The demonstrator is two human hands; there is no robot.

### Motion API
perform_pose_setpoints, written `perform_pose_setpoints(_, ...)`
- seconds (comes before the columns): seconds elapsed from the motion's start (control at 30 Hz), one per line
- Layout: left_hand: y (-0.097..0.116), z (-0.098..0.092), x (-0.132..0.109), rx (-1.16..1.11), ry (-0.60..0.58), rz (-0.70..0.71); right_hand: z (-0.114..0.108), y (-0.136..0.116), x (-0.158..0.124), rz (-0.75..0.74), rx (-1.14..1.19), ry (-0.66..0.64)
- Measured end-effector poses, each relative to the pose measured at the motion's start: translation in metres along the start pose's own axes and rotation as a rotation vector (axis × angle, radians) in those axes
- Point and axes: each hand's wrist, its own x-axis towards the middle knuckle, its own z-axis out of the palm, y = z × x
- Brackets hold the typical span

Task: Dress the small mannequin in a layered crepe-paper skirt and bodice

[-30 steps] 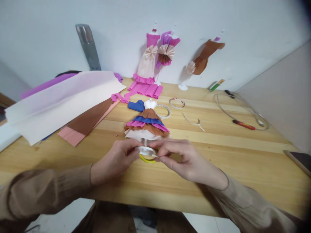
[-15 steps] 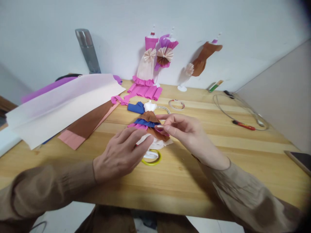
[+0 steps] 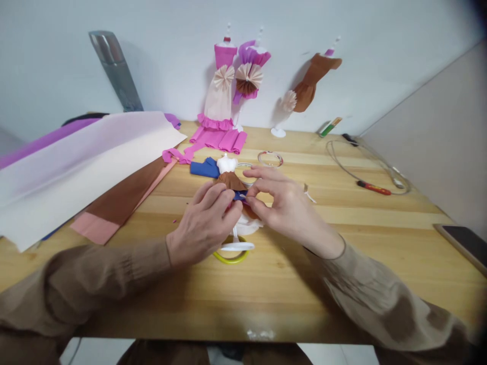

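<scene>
A small white dress form [image 3: 227, 163] lies on the table, wearing a layered crepe-paper skirt with a brown ruffle [image 3: 231, 180] on top and blue, pink and white layers below. Its white round base [image 3: 238, 247] points toward me, over a yellow ring [image 3: 230, 259]. My left hand [image 3: 207, 220] is closed, thumb and fingers on the skirt's left side at the blue layer. From the right, my right hand [image 3: 281, 200] pinches a small whitish strip [image 3: 243, 196] against the blue layer. My fingers hide much of the lower skirt.
Large paper sheets [image 3: 95, 162] are stacked at left, beside a grey bottle [image 3: 117, 71]. Dressed forms [image 3: 218, 96] stand along the wall. Behind the skirt lie folded blue paper [image 3: 204, 168] and a ring [image 3: 270, 158]. A red-handled tool with cord [image 3: 373, 187] and a phone [image 3: 462, 246] sit right.
My right hand has brought the small strip down to the blue layer. My left hand has moved in onto the skirt, and the form's base now shows. The view has shifted slightly.
</scene>
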Motion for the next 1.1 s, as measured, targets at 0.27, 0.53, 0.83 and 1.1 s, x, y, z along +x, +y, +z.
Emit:
perform_pose_setpoints(0.27, 0.000, 0.010, -0.002, -0.048, 0.017, 0.034, -0.003, 0.007, -0.001, 0.041, 0.036, -0.049)
perform_pose_setpoints(0.53, 0.002, 0.014, -0.008, -0.112, -0.005, -0.061, 0.017, 0.006, -0.004, -0.156, -0.191, -0.103)
perform_pose_setpoints(0.83, 0.004, 0.019, -0.012, -0.180, -0.002, -0.097, 0.027, 0.010, -0.007, -0.167, -0.241, -0.039)
perform_pose_setpoints(1.1, 0.001, 0.020, -0.008, -0.066, 0.007, -0.067, 0.033, 0.012, -0.007, -0.145, -0.240, 0.031)
